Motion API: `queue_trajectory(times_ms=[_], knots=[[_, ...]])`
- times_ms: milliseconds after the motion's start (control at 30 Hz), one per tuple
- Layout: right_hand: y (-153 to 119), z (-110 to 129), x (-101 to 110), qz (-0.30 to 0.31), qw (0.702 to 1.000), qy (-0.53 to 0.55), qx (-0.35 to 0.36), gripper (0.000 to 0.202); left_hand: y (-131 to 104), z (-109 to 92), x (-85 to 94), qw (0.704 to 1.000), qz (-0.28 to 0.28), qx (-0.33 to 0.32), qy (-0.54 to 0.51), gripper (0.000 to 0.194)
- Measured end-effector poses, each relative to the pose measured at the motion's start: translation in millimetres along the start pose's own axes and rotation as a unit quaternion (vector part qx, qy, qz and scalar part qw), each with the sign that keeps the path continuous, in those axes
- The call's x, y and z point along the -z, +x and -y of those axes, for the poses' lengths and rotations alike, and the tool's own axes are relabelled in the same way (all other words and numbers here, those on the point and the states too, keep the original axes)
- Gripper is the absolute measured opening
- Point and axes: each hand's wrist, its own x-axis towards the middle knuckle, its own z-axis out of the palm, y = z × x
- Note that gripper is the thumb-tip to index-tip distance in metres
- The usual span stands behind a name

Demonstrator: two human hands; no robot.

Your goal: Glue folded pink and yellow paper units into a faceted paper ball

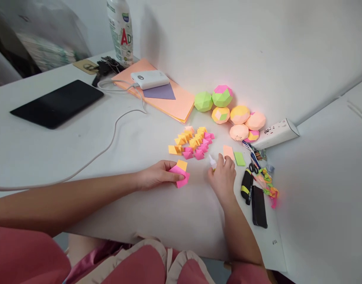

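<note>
My left hand (157,176) pinches a folded paper piece (176,169), pink with an orange flap pointing up, between thumb and fingers. My right hand (224,179) is closed around a small glue bottle (212,162); its white nozzle sticks out past the thumb, and the hand covers most of its body. Just beyond the right fingertips lie a peach paper square (228,152) and a green paper square (239,158). Past both hands stand rows of small folded orange paper units (185,138) and pink paper units (202,150).
Faceted paper balls (239,114) sit against the wall. At right are a white box (277,133), scissors (253,168), a black-yellow marker (246,185), a black case (259,207) and paper scraps (269,185). Leftward lie a power bank (151,79), a cable (115,136) and a black tablet (59,103).
</note>
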Motion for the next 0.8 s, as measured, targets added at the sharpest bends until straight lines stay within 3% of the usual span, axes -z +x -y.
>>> queue_trajectory(times_ms=[100,200,300,367,433,500,567,600,700,733,800], knots=[[8.6,-9.7,3.4,0.109,0.992,-0.053,-0.042,0.056,0.2,-2.0,-0.8,1.000,0.006,-0.001,-0.016,0.018],[12.2,-11.4,8.1,0.143,0.987,-0.044,-0.054,0.053,0.2,-2.6,-0.9,0.999,0.016,-0.005,-0.031,0.017],[13.5,-13.5,15.0,0.101,0.992,0.035,-0.069,0.046,0.2,-2.0,0.1,0.999,0.016,-0.004,-0.044,0.017],[13.4,-17.9,22.0,0.040,0.979,0.180,-0.084,0.037,0.3,-2.0,0.8,0.998,0.015,-0.002,-0.056,0.016],[12.1,-23.1,31.6,0.032,0.916,0.391,-0.082,0.027,0.2,-2.7,1.1,0.997,0.018,-0.002,-0.068,0.014],[9.5,-26.6,43.0,0.098,0.805,0.581,-0.067,0.020,0.0,-3.8,1.1,0.997,0.023,-0.002,-0.076,0.014],[5.2,-26.5,54.7,0.164,0.713,0.680,-0.045,0.024,-0.2,-4.6,0.9,0.996,0.028,0.002,-0.081,0.013],[2.5,-25.1,60.1,0.190,0.685,0.703,-0.028,0.031,-0.4,-4.7,0.9,0.996,0.029,0.003,-0.082,0.013],[-6.9,-16.7,71.2,0.273,0.657,0.703,0.021,0.066,-0.8,-4.3,0.9,0.996,0.040,0.003,-0.081,0.010],[-10.0,-13.2,72.6,0.289,0.661,0.692,0.028,0.073,-1.0,-4.1,0.9,0.996,0.042,0.003,-0.080,0.010],[-15.0,-6.1,71.4,0.263,0.688,0.676,0.022,0.067,-1.4,-4.1,0.9,0.996,0.043,0.006,-0.079,0.009]])
